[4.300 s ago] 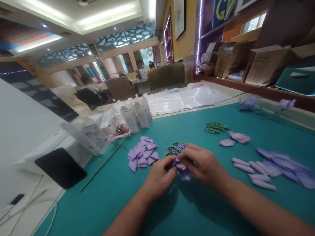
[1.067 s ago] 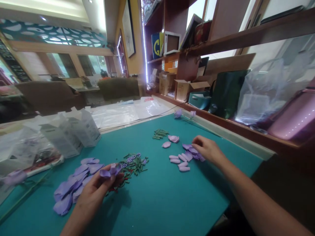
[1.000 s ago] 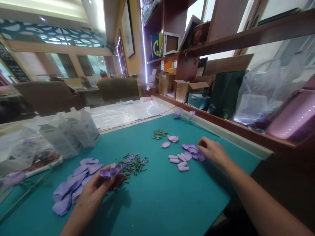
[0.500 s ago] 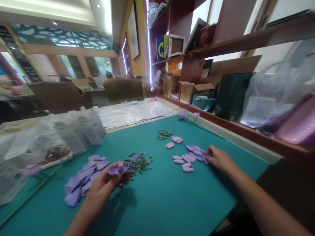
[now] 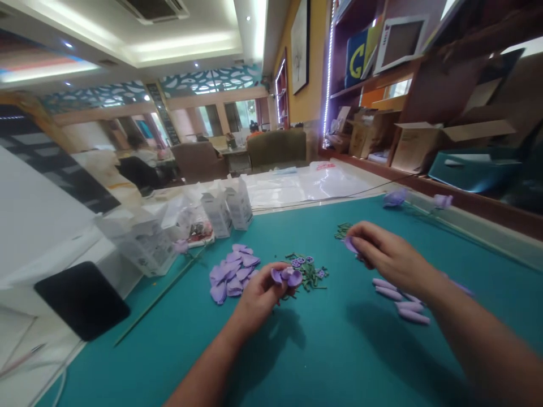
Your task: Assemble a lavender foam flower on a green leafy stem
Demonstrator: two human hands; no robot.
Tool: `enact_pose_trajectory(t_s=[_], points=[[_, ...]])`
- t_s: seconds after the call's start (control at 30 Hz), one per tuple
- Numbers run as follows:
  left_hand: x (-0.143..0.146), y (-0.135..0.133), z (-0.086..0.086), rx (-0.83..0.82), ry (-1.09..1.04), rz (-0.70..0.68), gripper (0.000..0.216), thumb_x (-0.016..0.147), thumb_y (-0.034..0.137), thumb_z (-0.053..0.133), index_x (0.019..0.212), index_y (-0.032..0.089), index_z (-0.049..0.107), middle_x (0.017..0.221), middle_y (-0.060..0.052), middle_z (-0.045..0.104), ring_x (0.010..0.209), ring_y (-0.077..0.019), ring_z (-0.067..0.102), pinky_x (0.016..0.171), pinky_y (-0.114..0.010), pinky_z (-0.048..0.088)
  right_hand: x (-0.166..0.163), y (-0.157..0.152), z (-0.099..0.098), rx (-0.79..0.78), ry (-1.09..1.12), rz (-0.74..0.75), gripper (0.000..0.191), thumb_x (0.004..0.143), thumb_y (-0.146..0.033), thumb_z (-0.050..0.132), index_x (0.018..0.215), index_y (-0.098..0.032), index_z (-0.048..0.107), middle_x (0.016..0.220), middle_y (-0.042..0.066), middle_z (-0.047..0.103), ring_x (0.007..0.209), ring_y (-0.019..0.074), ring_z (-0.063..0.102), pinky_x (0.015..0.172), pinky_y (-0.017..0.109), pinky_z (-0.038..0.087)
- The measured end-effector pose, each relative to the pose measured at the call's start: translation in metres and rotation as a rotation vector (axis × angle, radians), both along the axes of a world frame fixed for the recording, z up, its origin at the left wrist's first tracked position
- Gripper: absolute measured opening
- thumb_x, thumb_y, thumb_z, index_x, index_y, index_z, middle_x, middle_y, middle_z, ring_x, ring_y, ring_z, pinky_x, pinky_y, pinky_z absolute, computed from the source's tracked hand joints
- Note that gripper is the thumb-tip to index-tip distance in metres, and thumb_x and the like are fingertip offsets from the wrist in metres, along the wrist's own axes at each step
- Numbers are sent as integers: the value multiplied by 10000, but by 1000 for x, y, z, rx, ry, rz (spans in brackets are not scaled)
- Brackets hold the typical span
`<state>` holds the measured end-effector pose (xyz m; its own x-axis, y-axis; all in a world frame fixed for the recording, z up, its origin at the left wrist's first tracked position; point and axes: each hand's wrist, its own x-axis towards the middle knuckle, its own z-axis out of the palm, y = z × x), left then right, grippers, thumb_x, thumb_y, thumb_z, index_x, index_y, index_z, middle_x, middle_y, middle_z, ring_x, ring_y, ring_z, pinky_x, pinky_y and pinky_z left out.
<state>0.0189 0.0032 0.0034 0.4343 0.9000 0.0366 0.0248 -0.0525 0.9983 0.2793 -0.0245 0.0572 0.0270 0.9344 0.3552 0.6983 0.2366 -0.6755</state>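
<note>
My left hand (image 5: 265, 288) is closed on a partly built purple flower (image 5: 287, 276), its petals cupped upward. Pinched in the fingers of my right hand (image 5: 377, 251) is a purple petal (image 5: 350, 244), raised over the mat. A heap of purple petals (image 5: 233, 268) lies left of my left hand. Beyond that hand, small green pieces (image 5: 311, 275) are scattered with several purple wheel-shaped pieces (image 5: 299, 262). Pale purple bud-shaped pieces (image 5: 411, 315) lie below my right wrist. More green pieces (image 5: 341, 230) show partly behind my right hand.
A green mat (image 5: 322, 362) covers the table. White boxes (image 5: 238, 203) and a black tablet-like slab (image 5: 82, 301) stand or lie at left. A stemmed flower (image 5: 181, 246) lies near them; another purple flower (image 5: 395, 198) rests at the back right. Shelves hold an open cardboard box (image 5: 418, 148).
The view has swung left. My right hand has left the petal pile at right with a petal and come nearer my left hand, which still holds the flower.
</note>
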Motion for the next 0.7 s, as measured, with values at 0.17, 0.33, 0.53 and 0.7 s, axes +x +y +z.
enact_pose_trajectory(t_s=[0.17,0.33,0.53,0.7], points=[[0,0,1,33,67,16,561,769,582,644,1125,150,612,895,-84,675,814,-208,621,720,-305,483,-41,20,-7,7,-30,164,219,937,-373,423,951,-241,597,702,-5,625,631,167,568,581,285,428],[2,-2,3,95,140,47,463,820,516,606,1102,150,631,909,-91,677,820,-211,621,732,-305,488,-53,23,-28,37,9,276,208,937,-292,413,1007,-236,600,887,34,700,765,177,630,672,297,469],[5,-4,2,188,235,49,317,856,315,558,1131,182,646,968,-90,703,908,-230,646,800,-314,501,-58,17,-34,101,27,249,129,883,-289,485,799,-227,562,634,-12,620,547,135,536,524,246,397],[4,-4,4,269,264,58,304,849,259,532,1118,181,652,1057,-103,698,939,-234,645,830,-323,502,-60,11,-30,204,-30,262,140,867,-210,468,804,-213,593,651,-1,623,546,124,534,510,228,380]])
